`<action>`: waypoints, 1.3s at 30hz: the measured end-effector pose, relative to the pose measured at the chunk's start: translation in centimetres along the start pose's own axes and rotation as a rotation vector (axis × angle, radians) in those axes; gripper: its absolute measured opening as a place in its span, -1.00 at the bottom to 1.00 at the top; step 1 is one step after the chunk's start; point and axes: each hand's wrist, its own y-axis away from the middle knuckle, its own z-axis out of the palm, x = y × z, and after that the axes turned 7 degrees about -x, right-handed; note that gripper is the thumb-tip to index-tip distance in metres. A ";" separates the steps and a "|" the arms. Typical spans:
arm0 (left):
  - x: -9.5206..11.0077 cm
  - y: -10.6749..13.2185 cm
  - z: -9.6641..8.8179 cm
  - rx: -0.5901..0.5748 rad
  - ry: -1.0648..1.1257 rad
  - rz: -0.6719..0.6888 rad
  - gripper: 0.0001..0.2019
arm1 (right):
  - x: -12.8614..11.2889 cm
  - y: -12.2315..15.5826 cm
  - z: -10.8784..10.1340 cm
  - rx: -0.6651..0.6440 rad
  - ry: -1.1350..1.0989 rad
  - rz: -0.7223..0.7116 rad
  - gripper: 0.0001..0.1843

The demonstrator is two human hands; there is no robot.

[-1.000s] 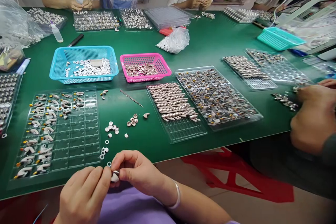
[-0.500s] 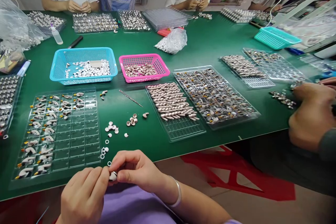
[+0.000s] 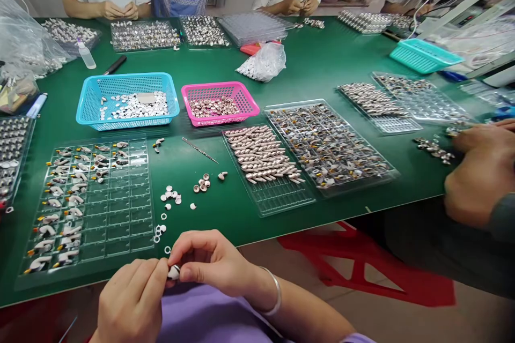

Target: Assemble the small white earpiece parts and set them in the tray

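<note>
Between the fingertips of both my hands, just over the table's near edge, is a small white-and-black earbud (image 3: 174, 272). My left hand (image 3: 131, 297) is closed and pinches it from the left. From the right, my right hand (image 3: 217, 265) grips it between thumb and forefinger. The fingers cover much of the earbud. Small white rings (image 3: 163, 216) and white caps (image 3: 171, 193) lie on the green table just beyond my hands. To the left is a clear compartment tray (image 3: 116, 225), its left columns holding earbud pieces with yellow tips.
Beyond stand a blue basket (image 3: 82, 112) of white parts and a pink basket (image 3: 223, 121) of metallic-looking parts. Pointed tweezers (image 3: 200, 150) lie mid-table. Filled trays (image 3: 277, 201) stretch rightward. A co-worker's hand (image 3: 480, 171) is at the right; other people sit across. A red stool (image 3: 426, 292) stands below.
Both hands keep their pinch on the earbud, which shows slightly more of its white side now. The view has shifted very slightly; the table items have not moved.
</note>
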 end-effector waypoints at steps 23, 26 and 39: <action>0.0 0.4 0.0 0.006 -0.022 0.015 -0.75 | -0.2 0.0 0.3 0.026 -0.058 0.094 -0.64; 0.0 0.3 0.0 0.009 -0.030 0.013 -0.75 | -0.1 0.0 0.3 0.035 -0.075 0.105 -0.63; -0.1 0.6 0.1 -0.024 -0.023 -0.003 -0.70 | -0.2 0.1 0.4 0.056 0.010 0.066 -0.69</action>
